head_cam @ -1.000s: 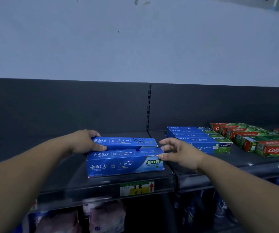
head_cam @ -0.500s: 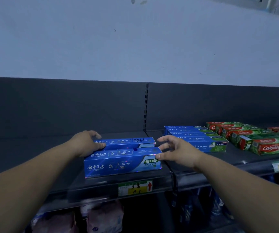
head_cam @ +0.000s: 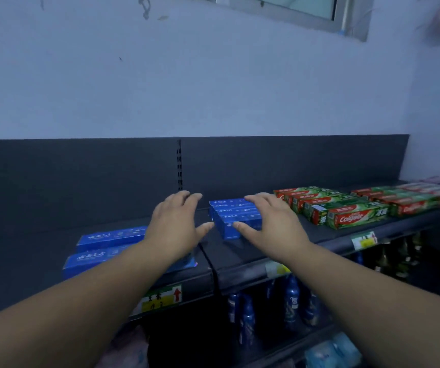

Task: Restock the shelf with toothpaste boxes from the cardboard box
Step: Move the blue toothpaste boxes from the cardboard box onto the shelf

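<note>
Toothpaste boxes (head_cam: pixel 94 258): two blue ones lie flat at the front of the shelf (head_cam: pixel 27 251), left section, one behind the other, partly hidden by the left forearm. Left hand (head_cam: pixel 176 224): grip wide, fingers spread, holding nothing, above the section joint. Right hand (head_cam: pixel 269 221): grip wide, empty, over the blue stack (head_cam: pixel 229 213) just beyond; contact cannot be confirmed. Red-green boxes (head_cam: pixel 354 216) lie farther right. Risk: a sideways push on the stack could skew its rows or shove them against the red-green boxes. Change: half a second ago both hands bracketed the two left boxes; both have since released them and moved right.
</note>
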`<action>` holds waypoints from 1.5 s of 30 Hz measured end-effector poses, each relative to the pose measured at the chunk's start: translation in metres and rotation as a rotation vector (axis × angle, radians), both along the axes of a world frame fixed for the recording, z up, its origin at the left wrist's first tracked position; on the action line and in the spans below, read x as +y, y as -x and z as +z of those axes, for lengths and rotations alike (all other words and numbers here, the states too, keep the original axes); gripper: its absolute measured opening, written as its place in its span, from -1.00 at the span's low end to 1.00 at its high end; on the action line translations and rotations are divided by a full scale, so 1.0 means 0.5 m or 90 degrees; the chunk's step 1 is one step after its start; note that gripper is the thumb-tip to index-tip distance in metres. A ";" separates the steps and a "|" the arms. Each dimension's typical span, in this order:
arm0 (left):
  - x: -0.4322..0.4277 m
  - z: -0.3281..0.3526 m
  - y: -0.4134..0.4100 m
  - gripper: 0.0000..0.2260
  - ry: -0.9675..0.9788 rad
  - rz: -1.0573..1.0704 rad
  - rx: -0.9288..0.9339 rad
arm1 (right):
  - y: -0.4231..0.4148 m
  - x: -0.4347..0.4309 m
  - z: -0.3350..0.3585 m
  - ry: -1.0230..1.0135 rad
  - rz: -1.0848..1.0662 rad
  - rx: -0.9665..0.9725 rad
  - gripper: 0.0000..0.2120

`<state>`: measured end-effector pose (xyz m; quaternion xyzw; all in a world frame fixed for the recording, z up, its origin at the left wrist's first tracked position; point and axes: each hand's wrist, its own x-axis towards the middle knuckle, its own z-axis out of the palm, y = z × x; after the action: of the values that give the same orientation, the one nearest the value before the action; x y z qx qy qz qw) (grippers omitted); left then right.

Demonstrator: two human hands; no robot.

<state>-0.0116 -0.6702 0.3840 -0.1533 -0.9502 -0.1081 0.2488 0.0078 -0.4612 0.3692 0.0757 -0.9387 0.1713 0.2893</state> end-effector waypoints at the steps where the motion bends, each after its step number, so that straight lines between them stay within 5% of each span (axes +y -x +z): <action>1: 0.032 -0.003 -0.005 -0.35 0.005 -0.013 0.004 | -0.013 0.025 0.000 -0.012 -0.029 0.010 -0.37; 17: 0.666 -0.017 -0.243 -0.35 0.019 -0.209 0.078 | -0.393 0.555 0.007 -0.039 -0.370 0.031 -0.33; 27: 0.958 -0.126 -0.393 -0.36 0.036 -0.307 -0.039 | -0.607 0.858 -0.100 -0.034 -0.471 -0.076 -0.31; 45: 1.151 -0.481 -0.129 -0.40 0.154 -0.381 -0.248 | -0.489 1.070 -0.464 0.123 -0.596 -0.403 -0.36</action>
<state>0.0529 -0.0949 0.1434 -0.4291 -0.8987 -0.0903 0.0013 0.2523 0.0738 0.1371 -0.4300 -0.8931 0.1240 0.0448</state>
